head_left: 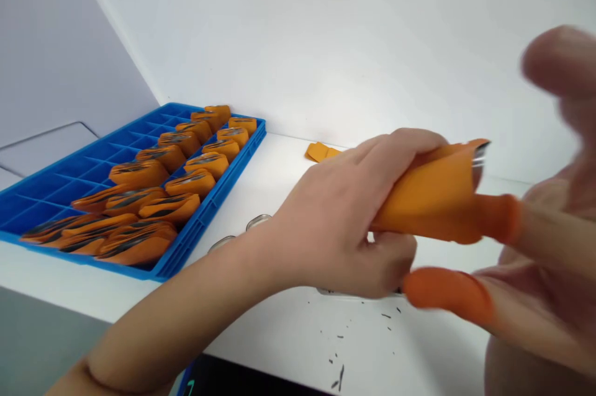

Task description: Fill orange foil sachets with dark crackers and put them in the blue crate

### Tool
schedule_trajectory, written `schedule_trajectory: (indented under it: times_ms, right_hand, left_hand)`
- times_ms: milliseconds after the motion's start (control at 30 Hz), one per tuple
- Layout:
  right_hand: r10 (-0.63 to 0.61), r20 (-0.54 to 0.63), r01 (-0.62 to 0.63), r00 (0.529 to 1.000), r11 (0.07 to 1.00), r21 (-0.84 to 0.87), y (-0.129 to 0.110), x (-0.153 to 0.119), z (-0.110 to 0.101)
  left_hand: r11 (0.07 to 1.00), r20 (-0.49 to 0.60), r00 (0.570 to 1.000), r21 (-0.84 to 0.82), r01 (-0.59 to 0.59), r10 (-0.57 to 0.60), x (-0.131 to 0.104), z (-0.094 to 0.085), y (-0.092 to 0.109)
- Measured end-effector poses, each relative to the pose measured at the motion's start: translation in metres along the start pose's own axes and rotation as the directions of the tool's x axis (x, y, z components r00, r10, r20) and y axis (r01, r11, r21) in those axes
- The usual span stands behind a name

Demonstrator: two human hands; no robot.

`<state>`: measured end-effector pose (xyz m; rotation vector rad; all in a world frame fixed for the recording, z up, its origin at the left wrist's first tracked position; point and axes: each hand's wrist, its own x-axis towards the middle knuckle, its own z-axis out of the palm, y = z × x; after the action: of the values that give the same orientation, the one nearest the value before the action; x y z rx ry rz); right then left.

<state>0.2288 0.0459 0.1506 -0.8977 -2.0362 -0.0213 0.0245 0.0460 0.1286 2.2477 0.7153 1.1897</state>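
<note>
My left hand [344,216] is wrapped round an orange pouch [433,197] with a silvery inner edge at its open right end. Beside that end is my right hand [540,241], fingers spread, with orange covers on two fingertips. One covered fingertip touches the pouch's right end; the other lies lower, near the left hand's curled fingers. The thumb is raised and blurred. Beneath the left hand, an object is mostly hidden, only its pale edge showing.
A blue divided tray [205,222] at the left holds several orange pouches [139,241] in rows. Farther back on the white table [251,172] lie flat orange pieces [319,151]. Round metal rims [257,221] show behind the left forearm. Dark scraps [341,377] and a black device [242,377] are near the front.
</note>
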Motion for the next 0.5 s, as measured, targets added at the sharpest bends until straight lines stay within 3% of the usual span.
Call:
schedule_trajectory:
  times_ms: [33, 100, 167, 333, 500]
  right_hand:
    - [-0.127, 0.016, 0.128, 0.992, 0.991, -0.043, 0.004, 0.0, 0.0]
    - [-0.424, 0.052, 0.428, 0.904, 0.897, -0.112, 0.011, 0.004, 0.001]
    - [-0.508, 0.138, 0.522, 0.85, 0.848, -0.089, 0.016, 0.008, 0.003]
    - [-0.374, 0.159, 0.381, 0.914, 0.924, -0.015, 0.024, 0.005, 0.012]
    - [-0.381, 0.128, 0.364, 0.916, 0.921, 0.139, 0.031, 0.002, 0.021]
  left_hand:
    - [0.998, 0.023, 1.0, 0.058, -0.003, 0.002, 0.001, -0.002, -0.001]
    - [0.995, 0.062, 0.998, 0.096, -0.021, 0.016, 0.003, -0.006, -0.005]
    - [0.996, 0.066, 0.998, 0.082, -0.022, 0.017, 0.005, -0.01, -0.007]
    - [0.997, 0.102, 0.995, 0.074, 0.0, -0.007, 0.008, -0.015, -0.011]
    - [0.987, 0.138, 0.989, -0.145, 0.066, -0.046, 0.01, -0.009, -0.025]
